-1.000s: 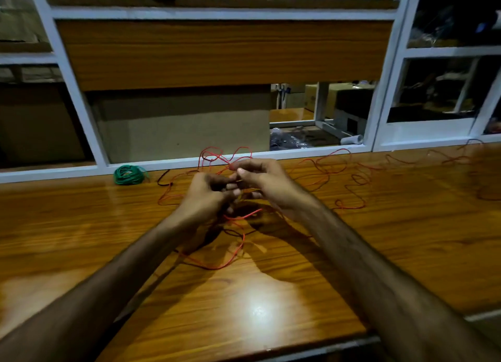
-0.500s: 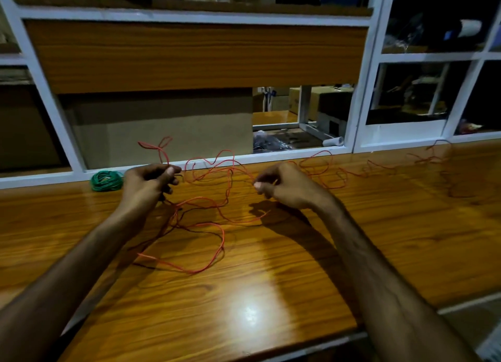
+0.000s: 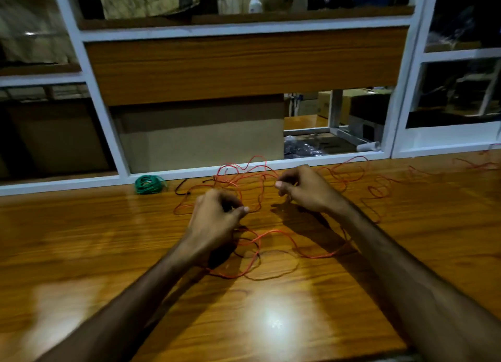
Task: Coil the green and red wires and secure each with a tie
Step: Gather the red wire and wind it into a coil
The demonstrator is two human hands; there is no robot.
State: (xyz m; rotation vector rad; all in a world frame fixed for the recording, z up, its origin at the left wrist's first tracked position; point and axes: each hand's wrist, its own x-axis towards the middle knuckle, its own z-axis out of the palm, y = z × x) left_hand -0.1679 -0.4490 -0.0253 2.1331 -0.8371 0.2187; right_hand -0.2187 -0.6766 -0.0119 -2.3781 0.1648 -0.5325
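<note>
Lying in loose loops across the tabletop [image 3: 81, 253], the red wire [image 3: 320, 256] runs mostly left to right, trailing off toward the far right edge. The left hand [image 3: 217, 220] pinches a strand of it between thumb and curled fingers; the right hand [image 3: 303, 190], a little farther back, pinches another strand. The green wire [image 3: 149, 184] sits coiled at the back left, against the white frame [image 3: 108, 122]. No writing is readable.
</note>
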